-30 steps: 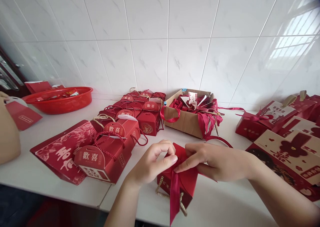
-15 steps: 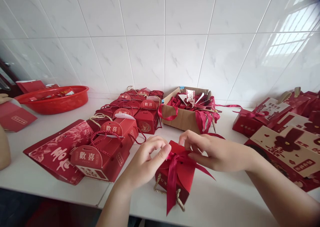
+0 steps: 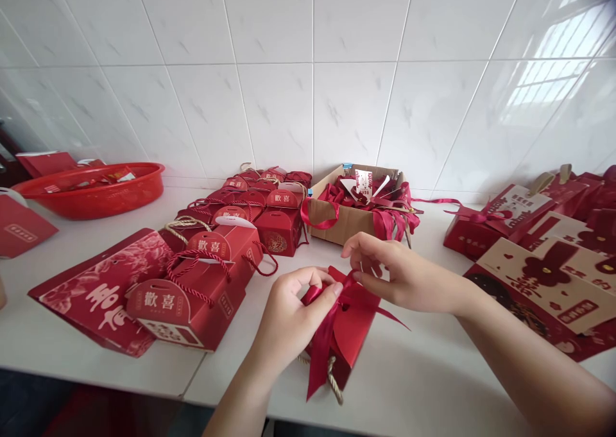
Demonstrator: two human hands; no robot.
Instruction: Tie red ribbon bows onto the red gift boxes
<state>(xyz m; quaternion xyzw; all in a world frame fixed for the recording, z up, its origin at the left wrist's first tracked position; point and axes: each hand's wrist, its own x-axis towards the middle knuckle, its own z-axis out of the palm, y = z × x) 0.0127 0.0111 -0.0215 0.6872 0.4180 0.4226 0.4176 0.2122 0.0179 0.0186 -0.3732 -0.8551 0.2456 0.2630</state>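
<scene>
A small red gift box (image 3: 359, 325) with rope handles stands on the counter in front of me. Dark red satin ribbon (image 3: 320, 363) is tied across its top, one tail hanging down the front and another sticking out to the right. My left hand (image 3: 296, 312) pinches the ribbon near the knot between thumb and fingers. On the other side of the knot, my right hand (image 3: 404, 273) grips a ribbon loop with thumb and finger, its index finger bent above. The fingers partly hide the knot.
Printed red boxes (image 3: 226, 264) with cord handles fill the left. Behind is a cardboard box (image 3: 337, 231) of ribbons. A red plastic basin (image 3: 110, 199) stands far left. Several cream-and-red boxes (image 3: 539, 283) lie at right. White tiles (image 3: 353, 116) back the counter (image 3: 404, 385).
Both hands still work at the bow. My left hand has moved slightly right and turned, and the box has tilted a little. At far left, another person's arm has mostly left the view.
</scene>
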